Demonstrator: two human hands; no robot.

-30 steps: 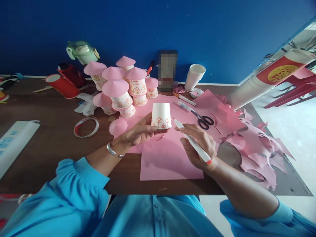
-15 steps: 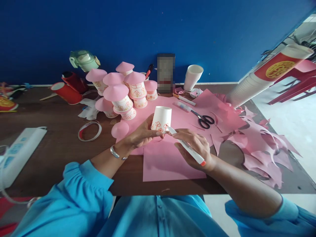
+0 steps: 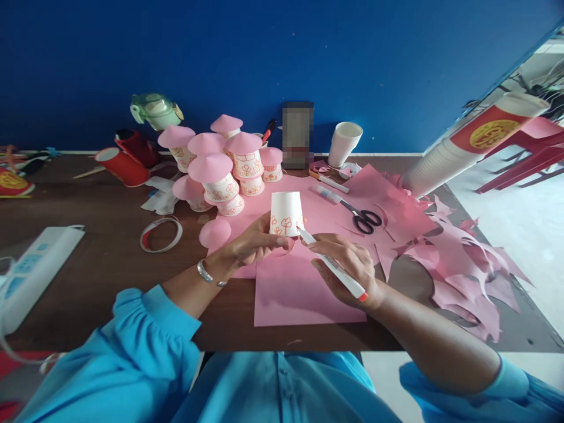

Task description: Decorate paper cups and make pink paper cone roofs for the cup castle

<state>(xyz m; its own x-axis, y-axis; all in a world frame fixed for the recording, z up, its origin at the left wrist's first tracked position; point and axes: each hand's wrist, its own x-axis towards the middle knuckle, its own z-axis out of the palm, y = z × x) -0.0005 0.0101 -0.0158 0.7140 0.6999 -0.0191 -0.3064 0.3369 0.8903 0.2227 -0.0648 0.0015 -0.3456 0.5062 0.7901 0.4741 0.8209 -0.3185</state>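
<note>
1. Nearest to me I see my two blue sleeves [image 3: 132, 346] at the table's front edge, and a flat pink paper sheet [image 3: 299, 296] lying on the wooden table [image 3: 88, 276] just beyond them.
2. My right hand [image 3: 348, 267] is closed around a white marker [image 3: 332, 264] with an orange end cap, pinching it in a writing hold; its tip touches the lower rim of the cup.
3. My left hand [image 3: 255, 241] grips an upside-down white paper cup [image 3: 286, 212] from below and behind, fingers wrapped on its lower edge. The cup sits above the pink sheet, at the middle of the table, with orange flowers drawn around its rim.
4. Just left lie a pink paper cone [image 3: 214, 232] and a tape ring [image 3: 161, 234]; to the right, black scissors [image 3: 363, 218] and pink offcuts [image 3: 458, 264].
5. Farther back stands a pile of decorated cups with pink cone roofs [image 3: 220, 167].
6. Against the blue wall [image 3: 282, 53] I make out a stack of plain cups [image 3: 345, 143] and what may be a green flask [image 3: 155, 110].
</note>
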